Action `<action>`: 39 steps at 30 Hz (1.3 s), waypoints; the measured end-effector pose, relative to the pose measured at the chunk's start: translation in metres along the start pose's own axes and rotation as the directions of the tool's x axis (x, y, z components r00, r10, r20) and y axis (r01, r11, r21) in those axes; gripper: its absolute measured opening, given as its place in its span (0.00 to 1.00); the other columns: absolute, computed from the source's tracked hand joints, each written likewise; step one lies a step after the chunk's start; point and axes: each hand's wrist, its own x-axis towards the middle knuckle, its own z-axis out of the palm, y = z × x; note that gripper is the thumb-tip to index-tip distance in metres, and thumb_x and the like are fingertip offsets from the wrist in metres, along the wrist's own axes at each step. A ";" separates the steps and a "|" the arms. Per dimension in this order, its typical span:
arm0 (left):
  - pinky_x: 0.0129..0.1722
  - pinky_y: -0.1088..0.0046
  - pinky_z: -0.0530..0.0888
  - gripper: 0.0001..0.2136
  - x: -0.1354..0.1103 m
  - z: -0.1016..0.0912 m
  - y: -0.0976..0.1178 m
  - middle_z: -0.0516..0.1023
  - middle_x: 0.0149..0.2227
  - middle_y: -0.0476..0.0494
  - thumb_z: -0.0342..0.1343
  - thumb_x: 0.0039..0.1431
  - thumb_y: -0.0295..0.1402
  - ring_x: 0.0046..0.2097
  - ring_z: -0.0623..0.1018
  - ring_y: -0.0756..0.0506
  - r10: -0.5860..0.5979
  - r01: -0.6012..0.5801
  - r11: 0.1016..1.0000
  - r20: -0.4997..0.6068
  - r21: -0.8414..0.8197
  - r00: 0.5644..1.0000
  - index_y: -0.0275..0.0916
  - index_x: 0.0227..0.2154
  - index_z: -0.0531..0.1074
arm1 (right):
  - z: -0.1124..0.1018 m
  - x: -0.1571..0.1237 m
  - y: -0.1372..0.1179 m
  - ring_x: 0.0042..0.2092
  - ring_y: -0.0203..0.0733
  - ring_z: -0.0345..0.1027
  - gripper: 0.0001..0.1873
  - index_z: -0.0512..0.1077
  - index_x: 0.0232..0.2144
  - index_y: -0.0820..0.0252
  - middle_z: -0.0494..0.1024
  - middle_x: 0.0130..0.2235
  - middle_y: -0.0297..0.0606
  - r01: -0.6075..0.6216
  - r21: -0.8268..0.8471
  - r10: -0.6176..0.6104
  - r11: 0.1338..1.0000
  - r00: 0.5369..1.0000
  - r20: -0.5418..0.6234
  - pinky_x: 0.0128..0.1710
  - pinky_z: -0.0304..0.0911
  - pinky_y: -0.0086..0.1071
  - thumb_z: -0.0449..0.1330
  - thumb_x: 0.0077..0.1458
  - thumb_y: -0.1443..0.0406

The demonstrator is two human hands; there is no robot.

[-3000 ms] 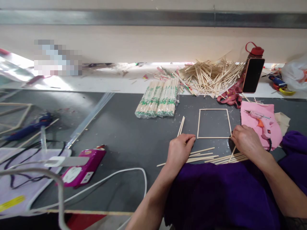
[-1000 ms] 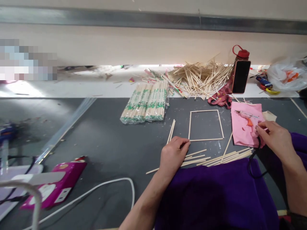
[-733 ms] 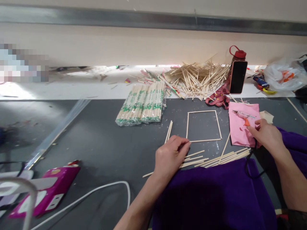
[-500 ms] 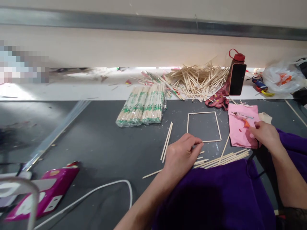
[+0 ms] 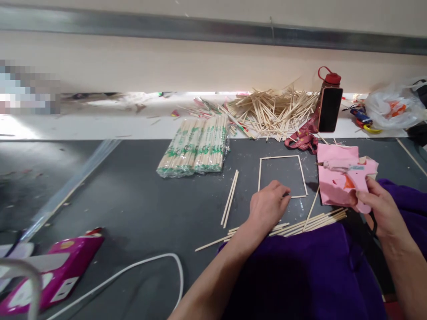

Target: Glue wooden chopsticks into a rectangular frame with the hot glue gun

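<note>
My right hand (image 5: 383,202) is wrapped round the handle of a pink hot glue gun (image 5: 362,171), lifted over a pink cloth-like sheet (image 5: 328,191). The nozzle points left, toward a square frame of thin wooden sticks (image 5: 279,157) lying flat on the dark table. At the near side of that frame, my left hand (image 5: 269,202) has its fingers closed down on the stick there. This hand covers the frame's near left corner. Several loose wooden sticks (image 5: 315,221) lie just nearer, partly under my left wrist, and a pair of sticks (image 5: 230,198) rests to the left.
Plastic-wrapped bundles of chopsticks (image 5: 195,146) lie behind on the left. Farther back are a heap of loose sticks (image 5: 276,111), a red-capped bottle (image 5: 332,79), a phone (image 5: 330,110) and a plastic bag (image 5: 393,106). A white cable (image 5: 133,262) and a magenta box (image 5: 63,266) sit front left.
My right hand has picked the glue gun up off the pink sheet. My left hand has slid right along the frame's near side.
</note>
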 end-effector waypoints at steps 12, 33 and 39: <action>0.35 0.73 0.69 0.12 -0.001 0.008 0.005 0.76 0.41 0.47 0.47 0.66 0.35 0.42 0.77 0.47 0.055 -0.071 0.992 0.146 0.106 0.988 0.43 0.41 0.76 | -0.010 -0.025 0.012 0.24 0.36 0.65 0.17 0.69 0.45 0.62 0.73 0.23 0.32 0.030 -0.408 0.071 0.912 0.971 0.230 0.23 0.58 0.28 0.57 0.54 0.59; 0.32 0.74 0.67 0.11 -0.001 0.010 0.004 0.76 0.40 0.46 0.47 0.65 0.34 0.40 0.76 0.48 0.048 -0.062 0.993 0.139 0.099 0.989 0.42 0.37 0.76 | -0.005 -0.033 0.013 0.25 0.37 0.63 0.13 0.68 0.36 0.58 0.70 0.23 0.30 0.174 -0.649 0.025 0.741 0.958 0.286 0.26 0.59 0.30 0.51 0.60 0.55; 0.33 0.74 0.67 0.12 -0.001 0.010 0.004 0.75 0.40 0.46 0.47 0.65 0.34 0.40 0.76 0.48 0.049 -0.060 0.995 0.128 0.085 0.991 0.42 0.37 0.76 | -0.006 -0.032 0.016 0.26 0.37 0.63 0.15 0.66 0.39 0.58 0.70 0.24 0.31 0.172 -0.647 0.054 0.743 0.948 0.314 0.27 0.58 0.31 0.50 0.61 0.53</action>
